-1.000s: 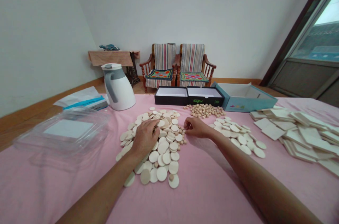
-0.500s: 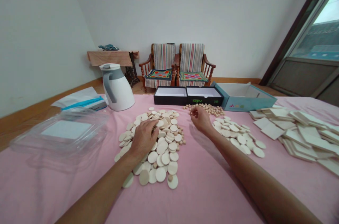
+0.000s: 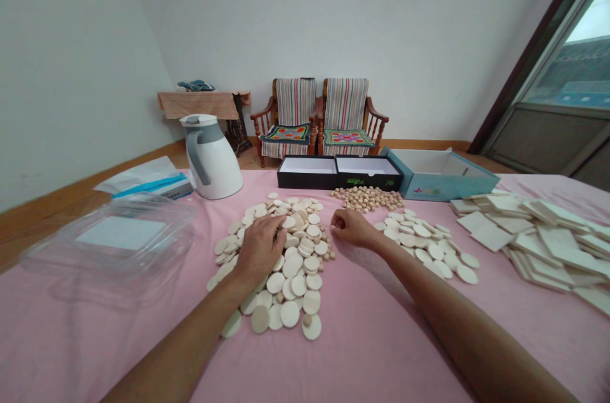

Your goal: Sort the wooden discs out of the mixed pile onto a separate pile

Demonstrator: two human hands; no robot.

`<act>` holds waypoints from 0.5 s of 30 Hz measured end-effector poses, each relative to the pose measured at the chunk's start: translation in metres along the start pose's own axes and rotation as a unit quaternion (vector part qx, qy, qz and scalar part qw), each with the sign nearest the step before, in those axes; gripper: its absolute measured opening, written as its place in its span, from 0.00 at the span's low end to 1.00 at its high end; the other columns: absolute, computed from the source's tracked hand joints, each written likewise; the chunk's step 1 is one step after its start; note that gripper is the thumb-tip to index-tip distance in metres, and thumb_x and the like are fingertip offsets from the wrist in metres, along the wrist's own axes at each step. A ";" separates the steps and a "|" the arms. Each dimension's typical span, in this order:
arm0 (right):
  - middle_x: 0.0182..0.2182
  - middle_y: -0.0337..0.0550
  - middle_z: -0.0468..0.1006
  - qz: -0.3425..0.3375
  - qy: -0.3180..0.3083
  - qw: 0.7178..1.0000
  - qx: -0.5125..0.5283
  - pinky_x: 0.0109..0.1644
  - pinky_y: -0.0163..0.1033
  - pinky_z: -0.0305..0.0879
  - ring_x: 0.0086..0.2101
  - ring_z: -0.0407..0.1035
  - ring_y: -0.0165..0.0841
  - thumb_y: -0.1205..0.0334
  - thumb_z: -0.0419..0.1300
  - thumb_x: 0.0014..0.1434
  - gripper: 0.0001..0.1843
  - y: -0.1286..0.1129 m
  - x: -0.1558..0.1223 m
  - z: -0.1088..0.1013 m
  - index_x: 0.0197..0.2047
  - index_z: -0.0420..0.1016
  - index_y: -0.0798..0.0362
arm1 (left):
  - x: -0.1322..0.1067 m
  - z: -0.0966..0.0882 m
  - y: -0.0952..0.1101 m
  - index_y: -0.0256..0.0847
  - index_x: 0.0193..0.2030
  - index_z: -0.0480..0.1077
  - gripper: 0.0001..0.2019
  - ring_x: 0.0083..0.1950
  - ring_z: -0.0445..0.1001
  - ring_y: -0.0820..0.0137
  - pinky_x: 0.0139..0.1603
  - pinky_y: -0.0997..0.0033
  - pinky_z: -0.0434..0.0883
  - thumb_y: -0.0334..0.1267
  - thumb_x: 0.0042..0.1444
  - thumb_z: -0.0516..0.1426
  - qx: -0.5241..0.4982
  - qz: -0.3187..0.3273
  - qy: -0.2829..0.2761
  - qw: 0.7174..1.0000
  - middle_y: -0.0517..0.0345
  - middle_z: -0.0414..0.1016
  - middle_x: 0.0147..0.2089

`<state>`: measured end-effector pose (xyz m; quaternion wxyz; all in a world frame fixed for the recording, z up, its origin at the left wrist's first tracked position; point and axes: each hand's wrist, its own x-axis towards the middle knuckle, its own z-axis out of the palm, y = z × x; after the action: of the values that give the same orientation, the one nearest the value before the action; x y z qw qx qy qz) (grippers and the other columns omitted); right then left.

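Observation:
My left hand (image 3: 261, 243) lies over a heap of pale round wooden discs (image 3: 290, 268), its fingers curled down among them. What those fingers hold, if anything, is hidden. Just off the heap's right side hovers my right hand (image 3: 351, 228), fingers bent inward and close together; nothing can be made out in them. Small wooden beads (image 3: 328, 250) lie along that edge of the heap, close to the right fingertips. Beyond the right hand is a separate pile of similar beads (image 3: 369, 198). A smaller pile of discs (image 3: 422, 238) sits right of the right wrist.
Rectangular wooden boards (image 3: 548, 238) are stacked at the right. Two shallow black boxes (image 3: 307, 182) and a light-blue box (image 3: 443, 185) line the far edge. A white jug (image 3: 216, 164) and a clear plastic container (image 3: 157, 225) stand left on the pink cloth (image 3: 352, 352).
My right hand has come from the bead pile toward me and slightly left, to the disc heap's right edge. The left hand has stayed in place.

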<state>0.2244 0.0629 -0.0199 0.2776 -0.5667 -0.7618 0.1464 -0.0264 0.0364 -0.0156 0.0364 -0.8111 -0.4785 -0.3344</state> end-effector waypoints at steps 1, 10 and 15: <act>0.23 0.39 0.73 0.017 0.033 0.999 0.004 0.28 0.31 0.55 0.24 0.63 0.27 0.72 0.55 0.47 0.07 0.003 0.002 -0.003 0.29 0.72 0.55 | 0.000 0.000 0.000 0.37 0.49 0.70 0.13 0.52 0.70 0.61 0.55 0.55 0.67 0.34 0.58 0.52 0.000 0.001 -0.002 1.000 0.50 0.75 0.49; 0.28 0.40 0.77 -0.017 0.057 0.997 0.058 0.33 0.33 0.58 0.29 0.67 0.29 0.65 0.51 0.58 0.11 -0.003 0.007 0.010 0.32 0.74 0.54 | 0.000 0.001 -0.001 0.37 0.49 0.71 0.13 0.51 0.71 0.61 0.55 0.55 0.68 0.34 0.57 0.52 0.001 0.000 0.000 1.000 0.50 0.75 0.49; 0.33 0.46 0.76 0.018 0.051 0.999 0.011 0.37 0.34 0.57 0.34 0.66 0.32 0.62 0.48 0.62 0.15 -0.014 0.034 0.021 0.34 0.74 0.56 | -0.001 0.001 -0.001 0.38 0.49 0.70 0.14 0.53 0.70 0.60 0.56 0.54 0.67 0.34 0.57 0.53 -0.001 -0.003 0.001 1.000 0.50 0.75 0.49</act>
<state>0.1944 0.0930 -0.0206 0.3190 -0.5840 -0.7349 0.1306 -0.0272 0.0371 -0.0172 0.0356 -0.8093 -0.4806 -0.3358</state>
